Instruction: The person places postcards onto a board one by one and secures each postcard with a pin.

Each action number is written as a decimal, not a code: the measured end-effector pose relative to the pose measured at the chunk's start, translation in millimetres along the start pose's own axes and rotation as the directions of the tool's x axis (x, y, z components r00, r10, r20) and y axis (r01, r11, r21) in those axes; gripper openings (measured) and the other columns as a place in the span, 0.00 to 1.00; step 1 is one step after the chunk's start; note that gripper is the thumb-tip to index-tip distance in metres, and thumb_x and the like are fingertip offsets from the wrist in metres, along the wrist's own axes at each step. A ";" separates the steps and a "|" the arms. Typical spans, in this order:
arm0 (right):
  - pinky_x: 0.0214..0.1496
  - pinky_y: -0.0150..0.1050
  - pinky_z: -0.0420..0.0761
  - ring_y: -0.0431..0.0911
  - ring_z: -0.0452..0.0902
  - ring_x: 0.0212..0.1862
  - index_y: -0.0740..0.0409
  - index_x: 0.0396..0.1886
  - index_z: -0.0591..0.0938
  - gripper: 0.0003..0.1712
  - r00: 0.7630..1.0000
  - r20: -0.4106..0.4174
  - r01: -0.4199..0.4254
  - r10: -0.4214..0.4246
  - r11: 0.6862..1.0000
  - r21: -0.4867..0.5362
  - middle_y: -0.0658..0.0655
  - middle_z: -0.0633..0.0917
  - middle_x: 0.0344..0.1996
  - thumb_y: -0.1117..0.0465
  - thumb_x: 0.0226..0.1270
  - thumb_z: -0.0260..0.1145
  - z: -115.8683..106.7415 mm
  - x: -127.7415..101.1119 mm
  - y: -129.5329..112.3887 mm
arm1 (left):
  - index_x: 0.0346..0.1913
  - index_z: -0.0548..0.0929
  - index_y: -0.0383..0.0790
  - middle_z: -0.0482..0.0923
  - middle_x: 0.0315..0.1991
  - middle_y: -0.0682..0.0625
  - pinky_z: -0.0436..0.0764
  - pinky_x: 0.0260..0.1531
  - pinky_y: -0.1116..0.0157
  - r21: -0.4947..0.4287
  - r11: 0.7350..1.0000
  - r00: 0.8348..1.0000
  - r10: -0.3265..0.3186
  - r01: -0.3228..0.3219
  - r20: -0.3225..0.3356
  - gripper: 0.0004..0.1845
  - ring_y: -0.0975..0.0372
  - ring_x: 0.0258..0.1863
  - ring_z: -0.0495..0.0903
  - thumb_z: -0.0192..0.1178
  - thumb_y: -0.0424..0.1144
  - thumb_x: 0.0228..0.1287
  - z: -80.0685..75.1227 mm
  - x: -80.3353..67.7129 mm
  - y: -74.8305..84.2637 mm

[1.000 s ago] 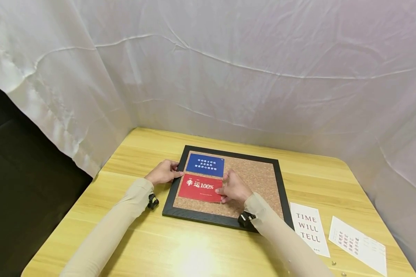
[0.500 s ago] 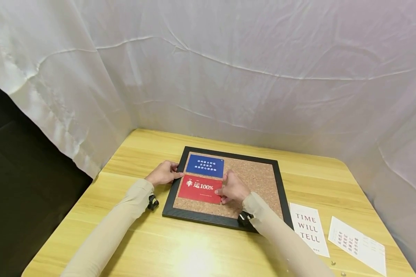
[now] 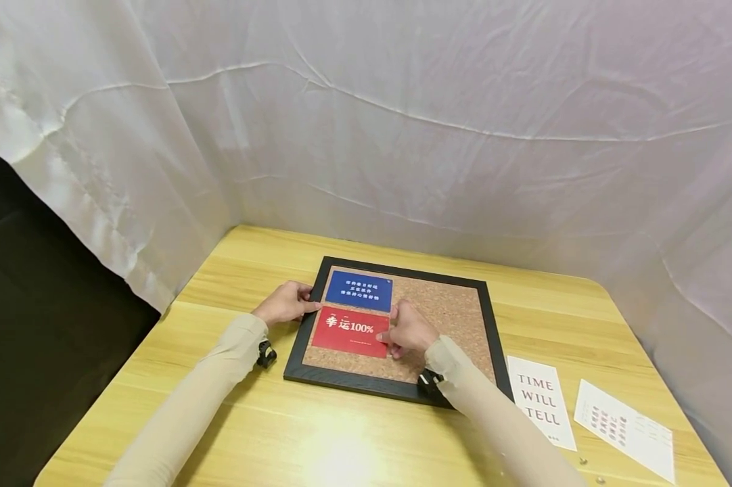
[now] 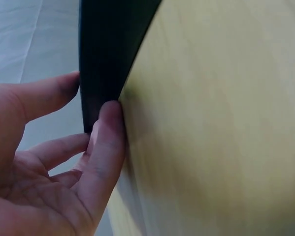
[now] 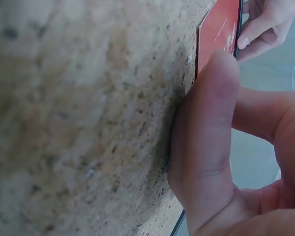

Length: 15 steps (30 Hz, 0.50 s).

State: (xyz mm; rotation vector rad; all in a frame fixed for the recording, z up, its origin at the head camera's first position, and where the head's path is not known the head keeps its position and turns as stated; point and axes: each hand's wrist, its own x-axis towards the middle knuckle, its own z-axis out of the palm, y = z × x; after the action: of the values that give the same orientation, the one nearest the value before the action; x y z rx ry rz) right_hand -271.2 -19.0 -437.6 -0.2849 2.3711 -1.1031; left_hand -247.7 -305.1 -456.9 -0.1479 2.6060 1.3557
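One red card (image 3: 349, 333) at the corkboard's (image 3: 457, 325) left side: barely shifting, seemingly being steadied.
Left hand's (image 3: 283, 303) fingers are clamping the corkboard's left edge; right hand's (image 3: 412, 329) are pinching the card's right edge. One blue card (image 3: 360, 291) is lying beyond; two white cards (image 3: 539, 399), two metallic bits (image 3: 583, 461) are lying toward the tabletop's (image 3: 268, 419) right edge.

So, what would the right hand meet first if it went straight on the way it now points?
The right hand would likely meet the red card first: it reaches that card's right edge, though exact contact is unclear.
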 end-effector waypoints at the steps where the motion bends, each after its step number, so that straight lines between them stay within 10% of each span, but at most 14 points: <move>1: 0.18 0.35 0.81 0.42 0.75 0.13 0.67 0.48 0.68 0.22 1.000 0.001 0.000 0.000 1.000 -0.002 0.57 0.81 0.18 0.70 0.65 0.73 0.1 0.2 0.0 | 0.75 0.66 0.25 0.77 0.54 0.36 0.86 0.36 0.67 0.000 1.000 1.000 0.010 -0.010 0.006 0.35 0.60 0.37 0.81 0.64 0.40 0.73 -1.7 -0.9 -0.8; 8: 0.19 0.35 0.81 0.42 0.75 0.13 0.67 0.48 0.69 0.22 1.000 -0.003 0.002 -0.002 1.000 -0.019 0.57 0.81 0.18 0.69 0.65 0.73 1.3 0.5 -0.4 | 0.77 0.63 0.28 0.77 0.59 0.35 0.85 0.44 0.58 0.115 0.986 0.993 0.121 -0.120 -0.003 0.36 0.53 0.45 0.84 0.63 0.41 0.74 -15.9 -14.7 -8.5; 15: 0.19 0.35 0.81 0.42 0.75 0.13 0.66 0.48 0.69 0.22 1.000 -0.013 -0.008 0.007 1.000 -0.026 0.57 0.81 0.19 0.68 0.66 0.73 -0.6 -0.1 0.2 | 0.74 0.71 0.35 0.71 0.70 0.36 0.72 0.69 0.40 0.307 0.900 0.948 0.316 -0.310 0.031 0.35 0.42 0.68 0.73 0.67 0.47 0.71 -22.8 -29.9 -9.2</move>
State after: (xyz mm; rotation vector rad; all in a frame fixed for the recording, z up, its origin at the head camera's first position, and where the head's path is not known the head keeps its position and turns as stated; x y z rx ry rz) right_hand -271.4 -18.4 -437.4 -0.2788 2.3969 -1.0749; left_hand -219.9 -329.2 -444.8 0.3218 2.9104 1.0063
